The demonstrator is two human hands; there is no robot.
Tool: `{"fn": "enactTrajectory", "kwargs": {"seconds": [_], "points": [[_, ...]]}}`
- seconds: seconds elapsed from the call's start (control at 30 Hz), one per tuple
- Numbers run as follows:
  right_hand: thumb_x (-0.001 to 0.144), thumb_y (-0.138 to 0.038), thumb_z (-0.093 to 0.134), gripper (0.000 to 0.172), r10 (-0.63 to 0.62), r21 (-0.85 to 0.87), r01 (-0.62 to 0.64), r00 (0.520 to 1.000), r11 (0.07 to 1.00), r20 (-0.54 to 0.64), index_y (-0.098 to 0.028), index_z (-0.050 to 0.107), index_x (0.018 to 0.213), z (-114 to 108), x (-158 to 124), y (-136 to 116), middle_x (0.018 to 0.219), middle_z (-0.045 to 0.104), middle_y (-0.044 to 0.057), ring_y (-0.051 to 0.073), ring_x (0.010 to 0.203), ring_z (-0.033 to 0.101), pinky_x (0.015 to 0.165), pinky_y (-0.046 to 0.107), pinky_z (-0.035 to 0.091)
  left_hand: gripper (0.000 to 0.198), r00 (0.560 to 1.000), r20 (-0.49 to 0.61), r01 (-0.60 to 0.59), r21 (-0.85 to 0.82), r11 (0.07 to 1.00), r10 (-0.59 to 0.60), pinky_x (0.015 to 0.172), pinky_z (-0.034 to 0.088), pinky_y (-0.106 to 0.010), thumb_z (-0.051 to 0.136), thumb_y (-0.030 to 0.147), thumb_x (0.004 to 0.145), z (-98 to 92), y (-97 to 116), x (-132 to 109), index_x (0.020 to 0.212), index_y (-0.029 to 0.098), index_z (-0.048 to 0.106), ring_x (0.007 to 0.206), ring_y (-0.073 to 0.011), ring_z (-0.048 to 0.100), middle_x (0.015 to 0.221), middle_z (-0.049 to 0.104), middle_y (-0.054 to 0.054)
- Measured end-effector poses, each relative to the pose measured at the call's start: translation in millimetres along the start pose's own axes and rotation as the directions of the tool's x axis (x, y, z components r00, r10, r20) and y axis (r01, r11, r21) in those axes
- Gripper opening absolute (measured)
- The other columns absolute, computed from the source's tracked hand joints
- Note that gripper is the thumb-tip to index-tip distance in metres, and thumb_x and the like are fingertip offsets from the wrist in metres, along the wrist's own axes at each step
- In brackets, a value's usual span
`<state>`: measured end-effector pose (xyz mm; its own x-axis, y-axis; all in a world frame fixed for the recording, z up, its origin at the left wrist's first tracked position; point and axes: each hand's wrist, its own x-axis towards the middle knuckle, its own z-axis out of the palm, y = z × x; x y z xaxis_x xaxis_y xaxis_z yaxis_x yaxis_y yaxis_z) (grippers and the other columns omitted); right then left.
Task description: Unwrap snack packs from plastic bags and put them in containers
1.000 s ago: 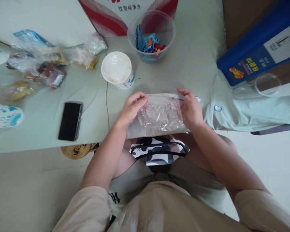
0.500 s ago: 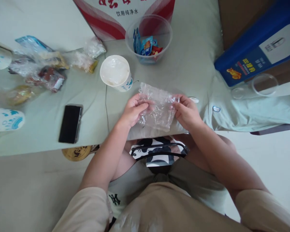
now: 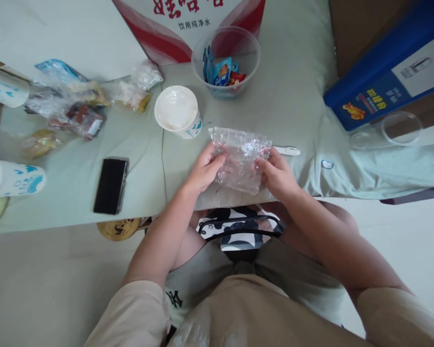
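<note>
Left hand point(image 3: 206, 166): thumb on top, fingers under, pinching the left edge of the clear plastic bag point(image 3: 240, 164).
Right hand point(image 3: 278, 172): the same pinch on the bag's right edge.
Bag: spread between both hands at the centre of the frame, over the near edge of the bench point(image 3: 141, 144).
Handling: a light, level pinch on both edges should suit such thin film; a hard pull could tear it.
White flat piece point(image 3: 288, 151): just beside the right hand; no print readable.
Paper cup point(image 3: 186, 130): above the left hand, blue pattern, lettering too small.
Clear bowl point(image 3: 227, 93): upper middle; blue and red packets point(image 3: 222, 71) inside, print unreadable.
Carton point(image 3: 202, 41): top of the frame, "饮用纯净水" (purified drinking water) under red characters cut off by the edge.
Blue box point(image 3: 383, 91): upper right; yellow line beginning "800", apparently "SF MA" beside it.
</note>
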<state>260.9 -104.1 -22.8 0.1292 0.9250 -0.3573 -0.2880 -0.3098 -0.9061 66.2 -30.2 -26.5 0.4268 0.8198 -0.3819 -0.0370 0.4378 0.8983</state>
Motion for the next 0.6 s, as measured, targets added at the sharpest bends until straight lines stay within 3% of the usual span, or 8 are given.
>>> {"fn": "enactTrajectory", "kwargs": {"seconds": [0.1,0.2,0.37,0.47,0.6], "points": [[0.077,-0.054,0.079,0.041,0.057,0.055,-0.059,0.998,0.997,0.033,-0.027,0.06,0.102,0.1,0.5,-1.7,0.083,0.071,0.0,0.019,0.072,0.066,0.064,0.031,0.054,0.03,1.0,0.008,-0.01,-0.034,0.999,0.01,0.055,0.057,-0.028,0.077,0.041,0.087,-1.3,0.3,-1.9,0.107,0.028,0.059,0.07,-0.0222,0.078,0.083,0.077,-0.001],[0.074,-0.054,0.081,0.038,0.025,-0.044,-0.021,0.994,0.999,0.108,-0.023,0.065,0.09,-1.4,0.6,-4.8,0.078,0.069,0.0,0.016,0.068,0.063,0.063,0.03,0.051,0.034,1.0,0.019,-0.017,-0.011,1.0,0.018,0.054,0.056,-0.028,0.079,0.047,0.086,-2.6,0.2,-1.8,0.108,0.029,0.06,0.067,-0.0222,0.076,0.078,0.076,-0.001],[0.08,-0.049,0.078,0.032,-0.072,-0.162,0.071,0.997,0.984,-0.005,-0.022,0.061,0.078,-2.6,0.0,-10.3,0.055,0.052,-0.005,0.011,0.05,0.045,0.05,0.027,0.038,0.04,0.998,0.039,-0.052,0.071,0.996,0.049,0.048,0.049,-0.026,0.082,0.054,0.083,-4.2,-1.0,2.2,0.105,0.026,0.062,0.051,-0.0177,0.068,0.063,0.069,0.002],[0.077,-0.048,0.082,0.033,-0.053,-0.062,0.052,0.999,0.997,-0.001,-0.023,0.061,0.084,-2.3,0.1,-12.7,0.053,0.047,-0.008,0.01,0.046,0.04,0.046,0.026,0.034,0.042,0.998,0.064,-0.031,0.039,0.999,0.028,0.044,0.045,-0.024,0.083,0.053,0.083,-4.7,0.4,1.8,0.106,0.026,0.062,0.047,-0.0162,0.065,0.057,0.064,0.005],[0.074,-0.043,0.085,0.037,-0.076,0.163,0.074,0.997,0.984,0.008,-0.028,0.063,0.099,-3.6,-0.2,-13.7,0.052,0.045,-0.011,0.01,0.043,0.036,0.043,0.024,0.031,0.042,0.997,0.066,-0.037,-0.146,0.989,0.047,0.046,0.048,-0.021,0.088,0.042,0.078,-3.2,4.4,-1.3,0.107,0.025,0.062,0.049,-0.0127,0.066,0.062,0.064,0.008]]}}
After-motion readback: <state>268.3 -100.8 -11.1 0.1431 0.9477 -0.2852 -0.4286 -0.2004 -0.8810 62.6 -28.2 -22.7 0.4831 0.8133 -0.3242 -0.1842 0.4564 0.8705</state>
